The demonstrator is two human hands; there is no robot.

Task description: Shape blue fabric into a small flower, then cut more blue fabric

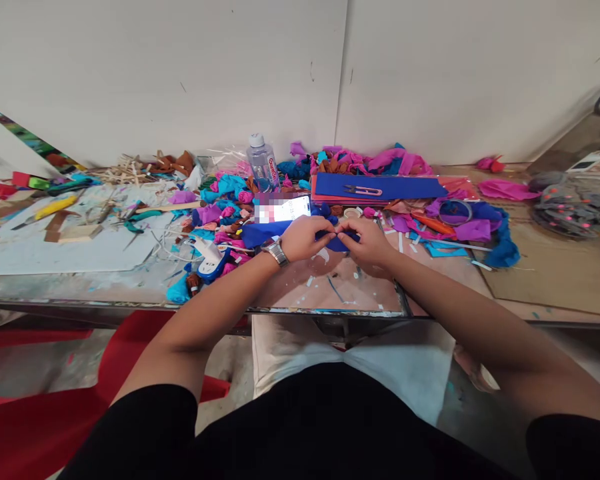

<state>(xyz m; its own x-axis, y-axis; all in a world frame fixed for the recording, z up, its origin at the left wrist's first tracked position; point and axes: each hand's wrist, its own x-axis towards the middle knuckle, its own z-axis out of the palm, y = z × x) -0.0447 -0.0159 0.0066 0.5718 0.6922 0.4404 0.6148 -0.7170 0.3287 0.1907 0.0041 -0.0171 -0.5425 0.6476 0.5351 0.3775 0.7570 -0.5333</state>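
My left hand point(305, 239) and my right hand point(366, 241) meet over the near middle of the table, fingertips pinched close together. Between them is a piece of dark blue crepe paper or cloth point(338, 244), partly covered by the fingers. A watch sits on my left wrist. Just behind the hands lies a phone point(291, 209) with its screen lit. Thread snips point(363, 191) rest on a stack of flat blue sheets point(405, 187) farther back. A blue strip point(260, 235) lies left of my left hand.
A capped clear bottle point(261, 160) stands at the back. Colourful crumpled scraps point(220, 190) cover much of the table. A power strip point(213, 265) lies front left, a yellow-handled knife point(55, 207) far left, and a tape roll point(455, 212) right. A wall rises behind.
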